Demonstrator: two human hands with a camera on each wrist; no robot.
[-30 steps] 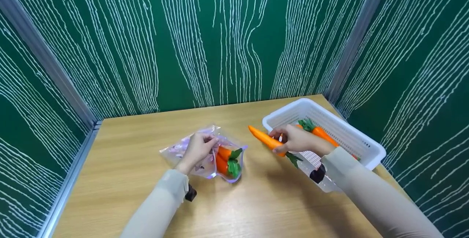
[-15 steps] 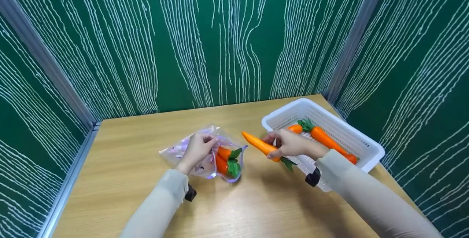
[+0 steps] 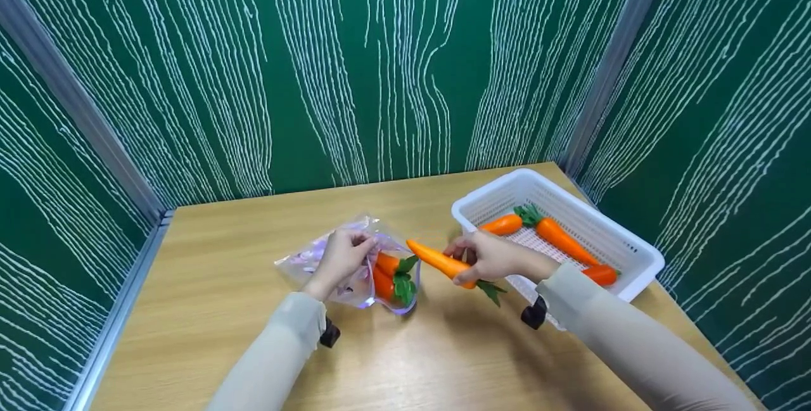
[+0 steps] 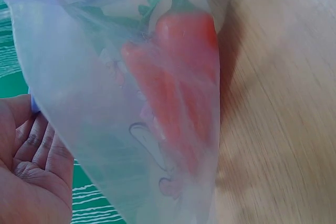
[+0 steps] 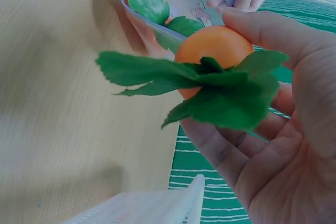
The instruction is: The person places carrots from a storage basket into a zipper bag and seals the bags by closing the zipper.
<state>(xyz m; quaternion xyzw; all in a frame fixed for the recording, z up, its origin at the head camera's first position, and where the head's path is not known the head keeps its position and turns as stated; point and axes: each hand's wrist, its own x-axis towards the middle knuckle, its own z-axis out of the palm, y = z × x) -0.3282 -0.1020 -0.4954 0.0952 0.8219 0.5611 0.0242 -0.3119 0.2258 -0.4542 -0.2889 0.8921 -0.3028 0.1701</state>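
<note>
My left hand (image 3: 342, 256) pinches the purple edge of a clear plastic zip bag (image 4: 94, 129), whose mouth gapes toward the right. Inside the bag lie orange-red carrots (image 4: 186, 40) with green leaves (image 3: 403, 287) at the opening. My right hand (image 3: 491, 256) grips an orange carrot (image 3: 437, 261) between thumb and fingers, above the table. The carrot's pointed tip reaches the bag's mouth in the head view, and its leafy end (image 5: 226, 90) faces the right wrist camera.
A white perforated basket (image 3: 643, 252) stands at the right of the wooden table (image 3: 222, 246). It holds an orange carrot (image 3: 564, 240), another orange vegetable (image 3: 504, 224) and a red-orange one (image 3: 602, 274). Green walls with white lines (image 3: 405, 69) enclose the table.
My right hand has carried the carrot leftward from the basket's near side to the bag's mouth. The left hand and bag have stayed in place.
</note>
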